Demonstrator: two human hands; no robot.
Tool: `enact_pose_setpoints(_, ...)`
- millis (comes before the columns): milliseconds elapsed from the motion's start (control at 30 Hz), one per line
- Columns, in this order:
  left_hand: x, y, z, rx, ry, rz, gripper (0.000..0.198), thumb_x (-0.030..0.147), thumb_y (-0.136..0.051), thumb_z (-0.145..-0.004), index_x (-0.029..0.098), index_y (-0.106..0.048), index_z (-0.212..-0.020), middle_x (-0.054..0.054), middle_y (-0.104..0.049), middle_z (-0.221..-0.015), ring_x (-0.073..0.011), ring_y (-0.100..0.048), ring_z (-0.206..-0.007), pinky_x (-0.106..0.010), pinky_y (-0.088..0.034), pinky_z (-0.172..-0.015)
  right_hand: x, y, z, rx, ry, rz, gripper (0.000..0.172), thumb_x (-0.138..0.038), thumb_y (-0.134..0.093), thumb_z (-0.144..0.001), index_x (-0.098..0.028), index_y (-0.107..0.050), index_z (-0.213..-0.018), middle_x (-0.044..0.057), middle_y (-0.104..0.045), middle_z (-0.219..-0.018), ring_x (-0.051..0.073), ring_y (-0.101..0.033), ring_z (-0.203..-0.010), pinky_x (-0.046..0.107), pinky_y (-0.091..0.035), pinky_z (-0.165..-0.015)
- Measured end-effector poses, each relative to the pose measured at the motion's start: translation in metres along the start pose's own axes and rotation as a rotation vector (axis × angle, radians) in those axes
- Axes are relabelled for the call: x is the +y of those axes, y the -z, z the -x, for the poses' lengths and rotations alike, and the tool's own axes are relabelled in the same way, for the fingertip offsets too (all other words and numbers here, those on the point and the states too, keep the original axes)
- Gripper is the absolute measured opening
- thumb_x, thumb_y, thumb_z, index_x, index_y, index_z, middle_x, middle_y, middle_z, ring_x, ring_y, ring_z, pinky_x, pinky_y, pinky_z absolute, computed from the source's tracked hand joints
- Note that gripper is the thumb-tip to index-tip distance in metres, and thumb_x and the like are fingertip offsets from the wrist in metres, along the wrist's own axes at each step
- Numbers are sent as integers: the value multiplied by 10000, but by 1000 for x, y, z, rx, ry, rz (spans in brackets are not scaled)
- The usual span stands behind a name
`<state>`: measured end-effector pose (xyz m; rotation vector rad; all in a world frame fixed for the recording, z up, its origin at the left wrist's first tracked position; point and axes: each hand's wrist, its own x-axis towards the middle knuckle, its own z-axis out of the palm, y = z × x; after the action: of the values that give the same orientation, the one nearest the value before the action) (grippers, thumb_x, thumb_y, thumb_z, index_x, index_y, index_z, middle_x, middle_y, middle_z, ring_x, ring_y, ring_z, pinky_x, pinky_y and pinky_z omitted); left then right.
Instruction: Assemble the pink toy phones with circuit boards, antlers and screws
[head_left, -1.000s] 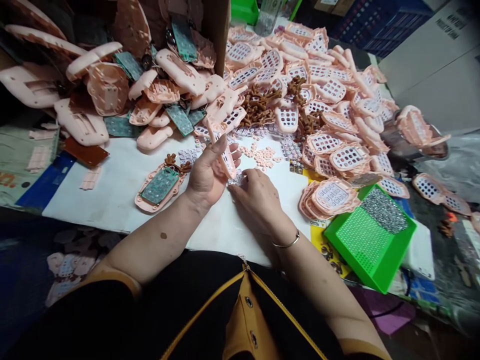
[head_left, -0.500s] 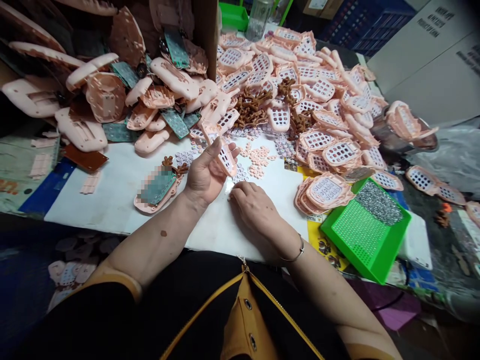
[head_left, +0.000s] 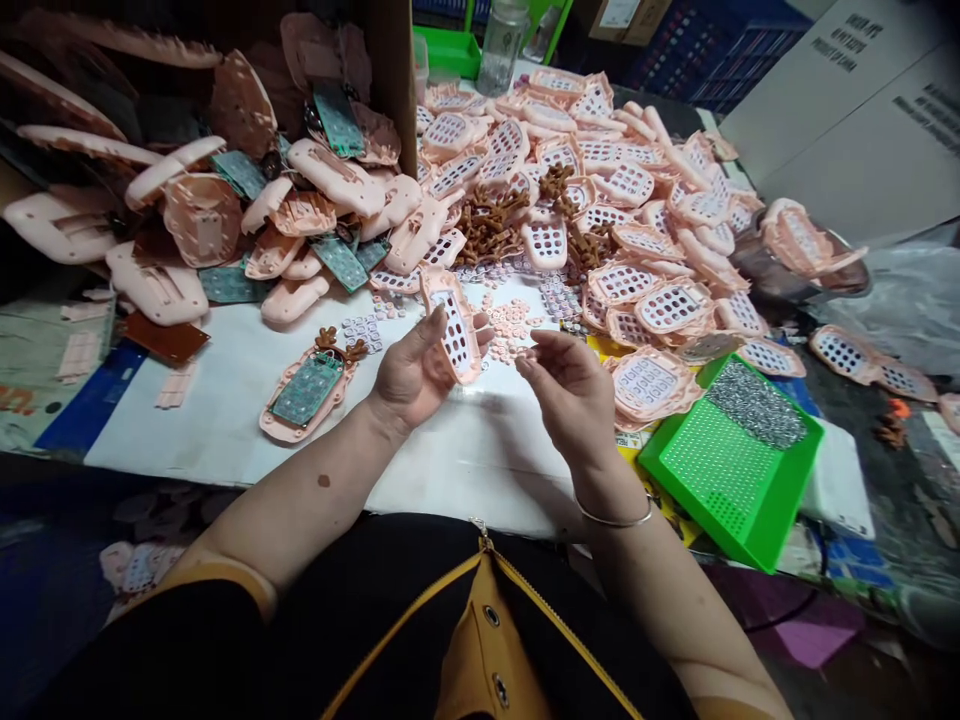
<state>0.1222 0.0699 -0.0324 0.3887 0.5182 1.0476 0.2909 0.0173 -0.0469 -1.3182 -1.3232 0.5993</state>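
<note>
L hand [head_left: 409, 375] palm-up above the white sheet [head_left: 480, 460], fingers curled round a pink plastic keypad casing [head_left: 454, 330], thumb pressed on its edge; casing tilted, its rows of holes now turned more toward the camera than a moment ago. R hand [head_left: 566, 385], flat on the sheet w/ fingers down in the earlier frames, now lifted clear of it, palm up, fingers loosely curled toward the thumb; cannot tell if a tiny piece sits between the fingertips. Gap between the hands wider than before. Metal bangle [head_left: 615, 515] on R wrist.

On the sheet, just beside L hand: a casing fitted w/ a green circuit board [head_left: 306, 390]. Past the sheet's far edge, loose pink buttons [head_left: 510, 328] and a big heap of perforated casings [head_left: 600, 190] mixed w/ brown plastic sprues [head_left: 491, 225]. Left of that heap, beyond the sheet, a pile of larger pink shells and green boards [head_left: 202, 220] spills from a cardboard box [head_left: 390, 90]. Right of the sheet, a bright green perforated tray [head_left: 724, 465] holding grey metal bits.
</note>
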Motion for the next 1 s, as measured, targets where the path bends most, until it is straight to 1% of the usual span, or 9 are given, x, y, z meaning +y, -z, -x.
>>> enact_pose_setpoints(67,-3,1,1,-51,44,-18,526,422,-783,-714,154,-662,-1150,-130,-752,-1095,-321,-658,-1165,-462,-476,-1050,-6,2,-5,-5,12,-73,128,-202,-715,-819,-258,-695,-932,-15,-678,-847,130,-645,-788,314,-547,-755)
enact_pose_setpoints(133,-5,1,3,-103,78,-41,534,429,-802,-693,145,-673,-1127,-146,-748,-1108,-339,-652,-1169,-468,-495,-1020,-12,2,-5,-8,118,-32,118,-165,-737,-808,-268,-734,-864,-15,-676,-858,125,-649,-831,312,-543,-794)
enact_pose_setpoints(267,-8,2,5,-164,117,-65,534,431,-791,-713,149,-675,-1152,-151,-737,-1148,-358,-646,-1170,-472,-527,-960,-22,-5,1,-78,295,126,145,-155,-694,-856,-268,-749,-928,9,-702,-886,128,-677,-820,293,-565,-734)
enact_pose_setpoints(433,-8,3,5,-195,143,-53,557,477,-762,-740,150,-668,-1181,-157,-723,-1183,-381,-619,-1210,-503,-498,-999,-22,-8,7,-112,687,433,205,-59,-602,-883,-208,-690,-992,43,-767,-922,155,-692,-854,312,-562,-779)
enact_pose_setpoints(500,-8,4,5,-198,140,-58,577,482,-775,-723,147,-666,-1180,-158,-726,-1172,-384,-627,-1197,-510,-492,-1005,-21,-6,8,-104,771,530,214,-41,-587,-880,-200,-674,-994,49,-769,-923,167,-683,-867,321,-551,-796)
enact_pose_setpoints(600,-7,4,5,-195,141,-60,605,489,-779,-720,146,-652,-1202,-153,-737,-1142,-377,-634,-1189,-511,-485,-1017,-20,-1,9,-141,782,627,236,-46,-544,-897,-204,-663,-1027,55,-763,-953,182,-668,-914,334,-535,-820)
enact_pose_setpoints(833,-8,2,4,-175,172,-55,576,480,-745,-770,130,-635,-1213,-154,-743,-1111,-351,-618,-1221,-482,-484,-1040,-30,7,15,-385,805,775,400,-32,-466,-871,-131,-590,-1237,134,-700,-1151,246,-606,-1098,404,-511,-919)
enact_pose_setpoints(900,-7,2,4,-132,152,-57,558,479,-744,-777,138,-633,-1204,-147,-743,-1109,-335,-632,-1204,-466,-497,-1030,-30,10,12,-356,794,733,449,-38,-459,-862,-171,-565,-1277,120,-684,-1176,246,-609,-1105,415,-511,-916)
enact_pose_setpoints(1000,-4,2,2,-39,40,-53,590,516,-749,-767,171,-616,-1228,-124,-738,-1119,-303,-659,-1165,-444,-512,-1023,-20,19,4,-177,635,630,486,-54,-440,-863,-248,-557,-1293,103,-672,-1172,248,-622,-1088,445,-512,-912)
